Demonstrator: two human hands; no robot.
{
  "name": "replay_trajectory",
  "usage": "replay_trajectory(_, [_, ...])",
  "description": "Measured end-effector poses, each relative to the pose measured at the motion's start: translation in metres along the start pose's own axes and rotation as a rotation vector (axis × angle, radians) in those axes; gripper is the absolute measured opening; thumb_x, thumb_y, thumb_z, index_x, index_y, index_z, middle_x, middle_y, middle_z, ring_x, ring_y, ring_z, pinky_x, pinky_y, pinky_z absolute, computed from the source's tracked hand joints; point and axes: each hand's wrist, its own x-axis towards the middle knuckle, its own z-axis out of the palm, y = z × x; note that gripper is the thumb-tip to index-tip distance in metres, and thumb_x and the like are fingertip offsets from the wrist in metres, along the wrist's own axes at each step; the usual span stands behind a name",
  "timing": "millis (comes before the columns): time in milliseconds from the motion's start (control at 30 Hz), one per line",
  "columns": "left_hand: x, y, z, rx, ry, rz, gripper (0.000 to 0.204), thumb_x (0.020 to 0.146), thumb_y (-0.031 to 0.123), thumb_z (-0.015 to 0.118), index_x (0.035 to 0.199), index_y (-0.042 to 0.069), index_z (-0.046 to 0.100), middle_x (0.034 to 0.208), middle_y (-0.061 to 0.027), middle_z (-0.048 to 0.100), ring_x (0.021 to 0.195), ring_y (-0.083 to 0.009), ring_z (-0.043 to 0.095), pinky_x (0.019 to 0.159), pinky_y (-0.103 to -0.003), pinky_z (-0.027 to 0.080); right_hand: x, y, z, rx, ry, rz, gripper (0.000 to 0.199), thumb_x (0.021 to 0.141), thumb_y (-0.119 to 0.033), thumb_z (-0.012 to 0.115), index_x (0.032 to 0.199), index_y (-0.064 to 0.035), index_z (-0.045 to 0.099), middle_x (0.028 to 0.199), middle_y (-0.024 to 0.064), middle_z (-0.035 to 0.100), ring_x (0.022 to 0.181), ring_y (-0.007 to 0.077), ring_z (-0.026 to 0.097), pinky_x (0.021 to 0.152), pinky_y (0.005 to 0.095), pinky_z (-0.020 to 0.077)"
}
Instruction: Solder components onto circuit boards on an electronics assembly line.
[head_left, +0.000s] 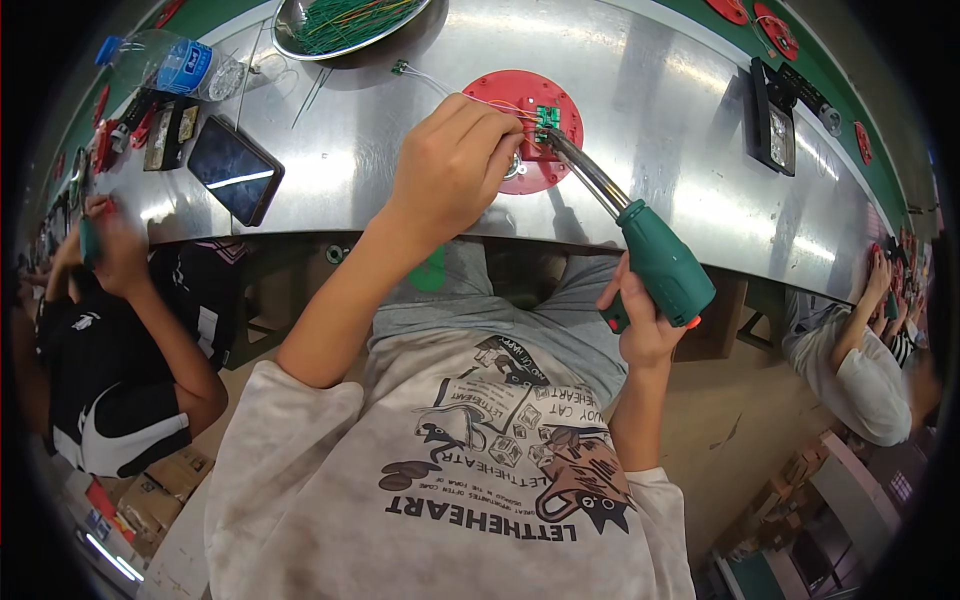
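Working over one green circuit board (547,117), sitting on one red disc (540,181) in the upper middle of the frame. Pressing thumb and forefinger of the left hand (455,160) together just left of the board, seemingly pinching a thin wire (529,133); curling the other fingers inward. Being unable to tell the exact number of wires between those tips. Closing the fingers of the right hand (645,315) around the handle of one green soldering gun (665,260), right of centre, and pointing its metal tip up and left to the lower part of the board. Being unable to tell firm contact from a slight gap there.

Having one small loose board (400,67) with pale wires lying near the left hand, toward the top of the frame. Seeing one metal bowl (390,36) cut by the top edge, holding a heap of mostly green wires with a few orange or yellow. Finding one clear plastic bottle (185,66) with a blue cap lying on its side at upper left, and one dark phone (235,170) below it. Counting one black lamp (774,125) at upper right, and two people, one at each side of the metal table (690,150).
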Motion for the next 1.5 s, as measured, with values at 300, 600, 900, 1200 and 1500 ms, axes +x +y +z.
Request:
replay_trajectory(300, [0.000,0.000,0.001,0.036,0.004,0.026,0.011,0.080,0.005,0.074,0.089,0.004,0.068,0.087,-0.0081,0.069,0.082,-0.0276,0.065,0.072,-0.038,0.055,0.004,-0.006,0.005,0.082,0.170,-0.090,0.037,0.094,-0.012,0.057,0.124,0.0108,0.057,0.097,0.0183,0.067,0.054,0.0193,0.062,0.052,0.0295,0.0503])
replay_trajectory(600, [-0.002,-0.001,0.001,0.046,0.008,0.042,0.012,0.080,0.005,0.073,0.091,0.004,0.068,0.087,-0.0081,0.069,0.082,-0.0278,0.065,0.072,-0.038,0.056,0.004,-0.006,0.003,0.098,0.261,-0.111,0.039,0.094,-0.012,0.056,0.125,0.0113,0.056,0.097,0.0201,0.067,0.051,0.0201,0.062,0.048,0.0288,0.0507])
replay_trajectory(900, [0.003,0.007,-0.005,0.081,-0.015,0.003,0.017,0.080,0.006,0.075,0.096,0.005,0.070,0.096,-0.0098,0.068,0.087,-0.0306,0.063,0.076,-0.040,0.053,0.007,-0.004,-0.017,0.122,0.392,-0.132,0.038,0.094,-0.012,0.057,0.125,0.0104,0.055,0.098,0.0226,0.066,0.050,0.0214,0.062,0.044,0.0302,0.0507])
replay_trajectory(1200, [0.057,0.023,-0.009,0.088,-0.381,0.017,0.074,0.069,0.027,0.077,0.135,0.007,0.053,0.126,-0.0150,0.060,0.119,-0.0385,0.050,0.102,-0.050,0.034,0.047,0.014,-0.105,0.227,0.738,-0.298,0.033,0.099,-0.022,0.052,0.115,0.0053,0.056,0.096,0.0193,0.064,0.048,0.0203,0.059,0.043,0.0309,0.0487])
replay_trajectory(1500, [0.247,-0.012,0.176,0.203,-0.163,0.137,0.062,0.079,0.016,0.066,0.140,0.011,0.054,0.138,-0.0249,0.054,0.130,-0.0446,0.046,0.109,-0.056,0.035,0.063,0.041,-0.141,0.345,1.042,-0.318,0.036,0.103,-0.030,0.045,0.110,0.0038,0.053,0.093,0.0158,0.061,0.050,0.0185,0.055,0.046,0.0339,0.0492])
